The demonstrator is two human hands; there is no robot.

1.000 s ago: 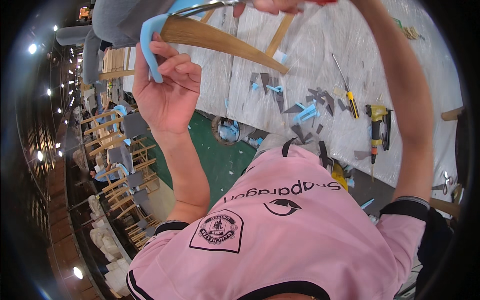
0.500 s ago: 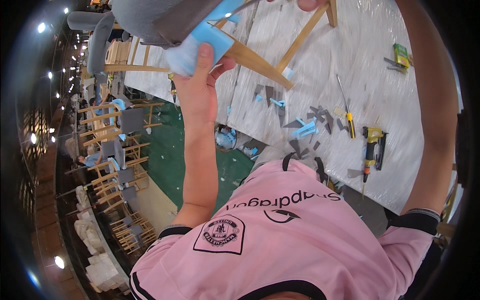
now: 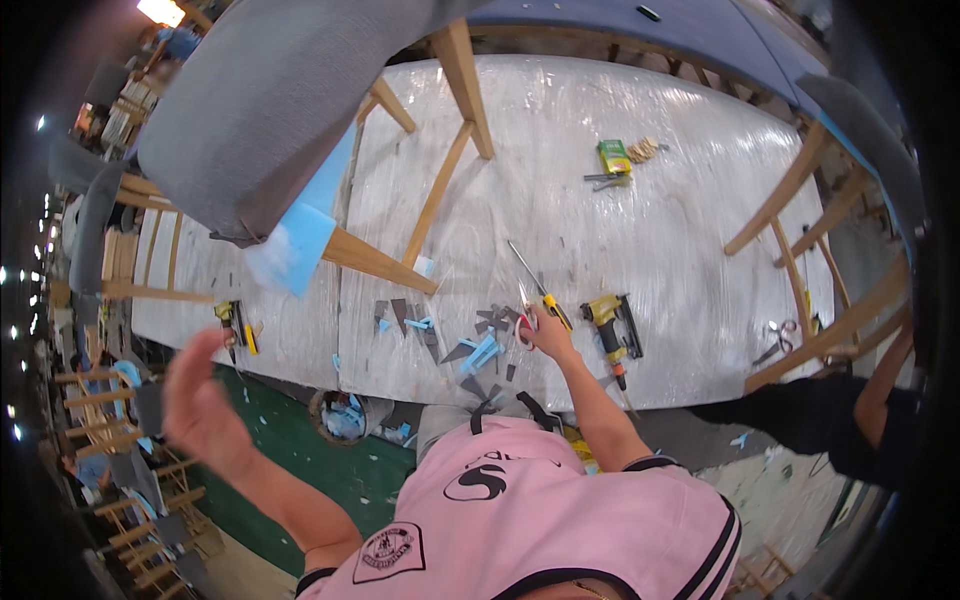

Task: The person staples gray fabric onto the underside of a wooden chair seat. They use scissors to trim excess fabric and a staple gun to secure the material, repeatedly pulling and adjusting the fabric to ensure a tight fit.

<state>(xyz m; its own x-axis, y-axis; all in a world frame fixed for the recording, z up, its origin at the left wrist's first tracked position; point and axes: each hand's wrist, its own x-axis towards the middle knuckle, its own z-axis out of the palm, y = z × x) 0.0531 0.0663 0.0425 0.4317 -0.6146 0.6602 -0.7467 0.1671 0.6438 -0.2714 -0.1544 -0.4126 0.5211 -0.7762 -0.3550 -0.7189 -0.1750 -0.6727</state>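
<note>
Head view, right hand (image 3: pixel 548 335) gripping red scissors (image 3: pixel 526 322), left hand (image 3: pixel 200 405) open, well apart

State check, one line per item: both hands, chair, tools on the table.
Right hand: on the red-handled scissors, grip unclear.
Left hand: raised, open, holding nothing.
Grey upholstered wooden chair: tipped over on the plastic-wrapped table.
Yellow staple gun: lying flat, untouched.
Yellow-handled screwdriver: lying flat.
Blue foam piece: sticking out under the chair seat.

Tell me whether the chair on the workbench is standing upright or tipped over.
Tipped over. The grey upholstered chair lies on the plastic-covered workbench with its wooden legs pointing sideways across the top.
</note>
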